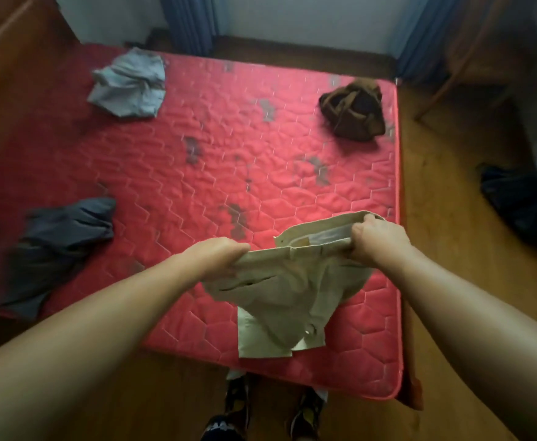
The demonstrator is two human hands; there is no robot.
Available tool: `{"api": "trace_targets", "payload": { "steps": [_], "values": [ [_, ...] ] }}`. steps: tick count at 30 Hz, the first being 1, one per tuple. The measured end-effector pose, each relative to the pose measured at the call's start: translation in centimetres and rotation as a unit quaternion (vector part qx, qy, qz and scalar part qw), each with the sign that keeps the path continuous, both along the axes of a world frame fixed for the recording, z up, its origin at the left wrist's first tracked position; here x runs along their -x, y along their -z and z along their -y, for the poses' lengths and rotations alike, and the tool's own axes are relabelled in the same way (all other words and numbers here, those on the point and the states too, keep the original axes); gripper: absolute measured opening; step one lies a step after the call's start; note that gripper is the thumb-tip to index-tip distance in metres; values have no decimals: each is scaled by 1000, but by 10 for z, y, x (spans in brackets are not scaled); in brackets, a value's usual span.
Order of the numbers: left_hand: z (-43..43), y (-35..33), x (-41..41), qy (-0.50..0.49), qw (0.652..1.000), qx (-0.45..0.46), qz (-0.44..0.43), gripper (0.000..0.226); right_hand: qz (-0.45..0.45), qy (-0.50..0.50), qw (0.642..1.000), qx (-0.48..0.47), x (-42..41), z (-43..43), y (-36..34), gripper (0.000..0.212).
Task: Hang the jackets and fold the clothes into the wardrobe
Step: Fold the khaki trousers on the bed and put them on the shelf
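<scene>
Left hand point(211, 254) and right hand point(378, 238) each pinch the waistband of beige cotton shorts point(287, 297) above the red quilted mattress point(229, 138); legs hang crumpled

Stretching both bare forearms forward, entering from seven and four o'clock. Clenching left hand point(216, 254), knuckles up, on the beige garment point(279, 291); gripping its same top edge with right hand point(378, 240), at two o'clock from the left.

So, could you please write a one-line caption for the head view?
Left hand and right hand hold beige fabric shorts by the waistband over a red quilted mattress.
</scene>
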State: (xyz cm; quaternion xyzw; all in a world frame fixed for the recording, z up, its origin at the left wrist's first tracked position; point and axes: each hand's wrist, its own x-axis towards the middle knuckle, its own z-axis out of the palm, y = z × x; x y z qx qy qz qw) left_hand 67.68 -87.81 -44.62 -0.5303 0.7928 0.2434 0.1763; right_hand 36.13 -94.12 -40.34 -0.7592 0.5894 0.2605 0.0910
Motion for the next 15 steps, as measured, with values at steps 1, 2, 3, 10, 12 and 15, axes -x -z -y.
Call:
{"api": "trace_targets", "payload": {
  "steps": [1,2,3,10,12,15],
  "values": [
    [-2,-17,-4,-9,1000,3,-11,19,-12,-24,1000,7,2,-4,-19,35],
    [-5,-33,-8,-21,999,16,-27,17,-25,-42,999,13,3,-8,-38,28],
    [-6,-49,-10,-32,998,35,-38,17,-33,-51,998,19,4,-12,-56,24],
    [6,-161,-28,-17,989,130,-65,45,6,-29,991,128,6,-15,-154,37],
    [10,-192,-33,-26,987,150,-59,36,25,-19,991,133,6,-13,-183,41],
    [18,-229,-43,-3,983,182,-15,30,48,-32,988,144,7,-10,-218,49]
  ]
}}
